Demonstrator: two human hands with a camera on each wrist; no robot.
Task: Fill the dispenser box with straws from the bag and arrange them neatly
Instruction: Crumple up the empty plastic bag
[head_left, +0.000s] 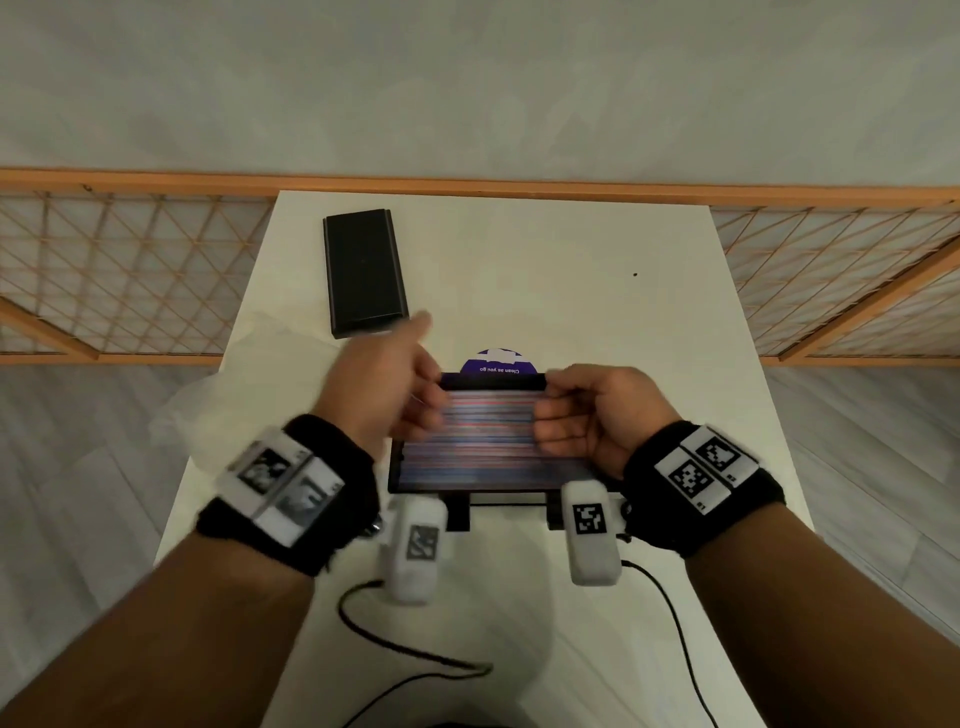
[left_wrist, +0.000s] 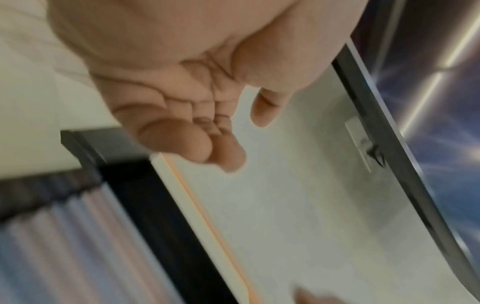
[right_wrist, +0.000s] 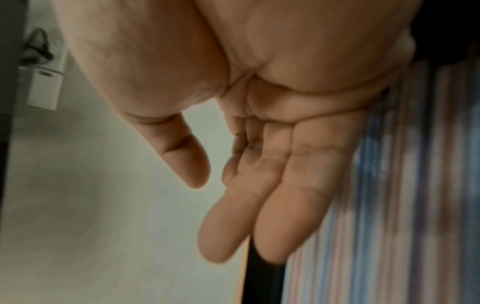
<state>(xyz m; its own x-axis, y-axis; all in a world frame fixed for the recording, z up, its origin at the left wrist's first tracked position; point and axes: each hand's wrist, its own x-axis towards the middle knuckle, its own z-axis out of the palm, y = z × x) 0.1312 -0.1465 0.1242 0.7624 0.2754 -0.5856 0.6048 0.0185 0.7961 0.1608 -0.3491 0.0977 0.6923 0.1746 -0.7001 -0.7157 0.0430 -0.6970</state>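
**Both hands over the filled straw box**

Broadly, a white table (head_left: 545, 291) filled the middle of the head view, its far edge against a wooden lattice screen (head_left: 130, 280) and a pale wall. At the table's near centre sat the black dispenser box (head_left: 415, 486), open on top and packed with straws (head_left: 488, 431) lying side by side across its width in red, blue and white stripes. Their outlines were smeared by motion blur, so how evenly they lay could not be judged. A black lid (head_left: 363, 273) rested flat on the table well beyond the box, toward the far left. A crumpled clear bag (head_left: 228, 395) lay to the left of the box, partly under the left forearm.

The left hand (head_left: 384, 384) hovered above the left end of the straws, blurred; its forefinger pointed away while the other fingers (left_wrist: 182, 142) curled loosely toward the palm, gripping nothing. The right hand (head_left: 587, 415) was at the right end of the straws, fingers (right_wrist: 291, 205) extended and relaxed against the striped ends and the box's black edge, thumb apart, clasping nothing.

Just behind the box a round purple sticker (head_left: 498, 364) reading "Clean as you go" peeked out. Black cables (head_left: 395, 644) trailed over the near table.
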